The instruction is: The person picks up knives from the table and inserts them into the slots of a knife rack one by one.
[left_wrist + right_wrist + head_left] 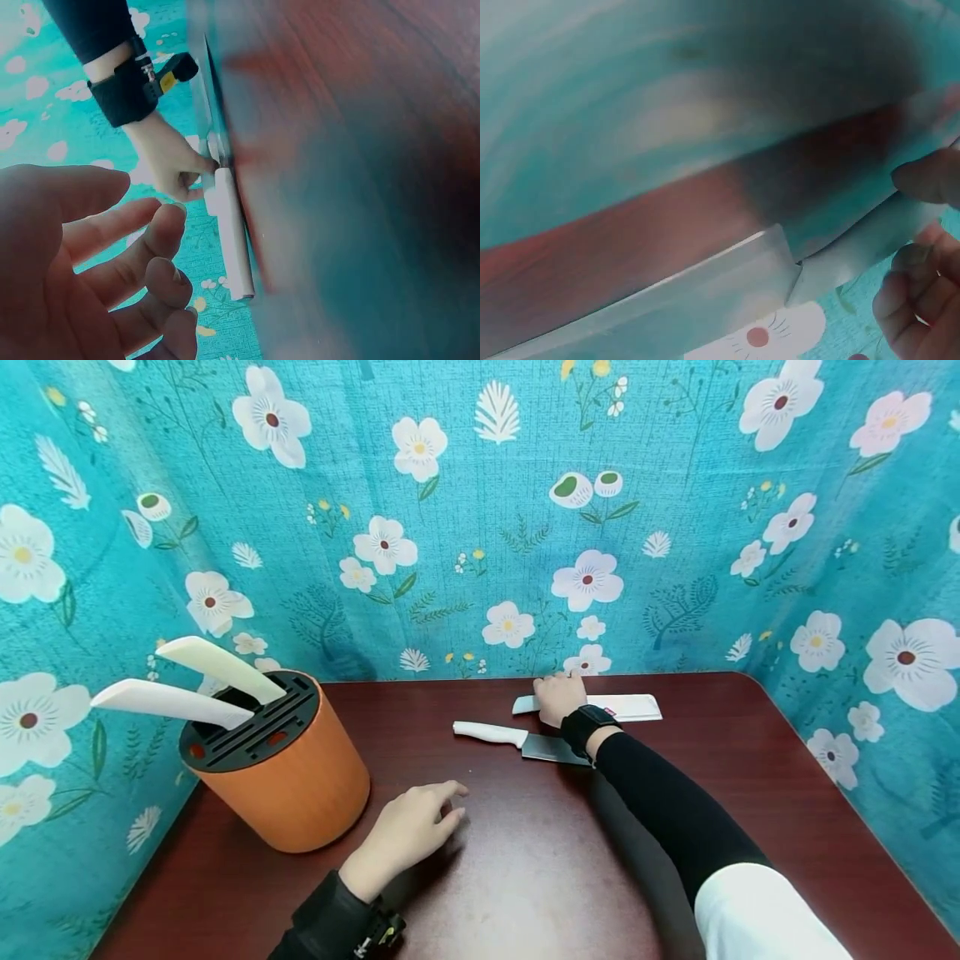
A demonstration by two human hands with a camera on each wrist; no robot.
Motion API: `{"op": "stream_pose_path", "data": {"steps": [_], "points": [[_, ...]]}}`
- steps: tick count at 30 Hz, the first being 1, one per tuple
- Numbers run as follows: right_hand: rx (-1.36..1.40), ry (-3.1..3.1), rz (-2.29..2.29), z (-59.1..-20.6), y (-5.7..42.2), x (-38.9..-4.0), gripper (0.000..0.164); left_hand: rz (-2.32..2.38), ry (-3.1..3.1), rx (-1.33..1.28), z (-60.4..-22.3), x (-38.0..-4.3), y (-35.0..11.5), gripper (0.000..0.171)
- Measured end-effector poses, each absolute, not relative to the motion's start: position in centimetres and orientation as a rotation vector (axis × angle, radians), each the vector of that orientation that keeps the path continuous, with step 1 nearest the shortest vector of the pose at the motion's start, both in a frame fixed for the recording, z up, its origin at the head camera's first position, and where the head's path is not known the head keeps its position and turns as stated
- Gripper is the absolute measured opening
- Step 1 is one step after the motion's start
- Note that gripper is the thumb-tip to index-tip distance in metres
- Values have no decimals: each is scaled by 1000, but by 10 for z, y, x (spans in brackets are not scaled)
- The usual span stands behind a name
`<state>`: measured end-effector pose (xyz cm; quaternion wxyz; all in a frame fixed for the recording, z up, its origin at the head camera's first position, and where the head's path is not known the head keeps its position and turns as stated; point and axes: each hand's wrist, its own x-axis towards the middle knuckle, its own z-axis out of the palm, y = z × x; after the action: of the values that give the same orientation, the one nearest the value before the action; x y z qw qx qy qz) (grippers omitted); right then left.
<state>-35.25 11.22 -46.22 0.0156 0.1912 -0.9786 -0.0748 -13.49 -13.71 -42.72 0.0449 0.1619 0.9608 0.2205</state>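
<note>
My right hand (561,697) grips the pale handle (874,240) of a knife near the table's back edge. The knife's broad white blade part (630,707) carries a small pink mark and extends right from the hand. In the right wrist view, thumb and curled fingers lie on either side of the handle. Nearer to me lies a cleaver with a white handle (487,732) and grey metal blade (551,749), partly hidden by the right wrist. My left hand (412,827) hovers over the table with nothing in it, its fingers loosely bent.
An orange round knife block (300,785) with a black slotted top stands on the left. A white knife handle (172,700) and a cream knife handle (221,664) stick out of it. Behind the dark red table (525,877) hangs a blue flowered cloth (465,527).
</note>
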Motion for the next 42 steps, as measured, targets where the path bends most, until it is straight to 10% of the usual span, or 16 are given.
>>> {"op": "stream_pose_path", "data": {"steps": [16, 32, 42], "points": [[502, -2478, -99, -360, 122, -294, 14, 628, 3064, 586, -416, -135, -129, 27], [1003, -2387, 678, -304, 90, -177, 32, 1295, 3434, 1126, -321, -147, -112, 69], [1040, -2359, 942, -316, 78, -154, 30, 1706, 3225, 1335, -315, -139, -101, 28]]}}
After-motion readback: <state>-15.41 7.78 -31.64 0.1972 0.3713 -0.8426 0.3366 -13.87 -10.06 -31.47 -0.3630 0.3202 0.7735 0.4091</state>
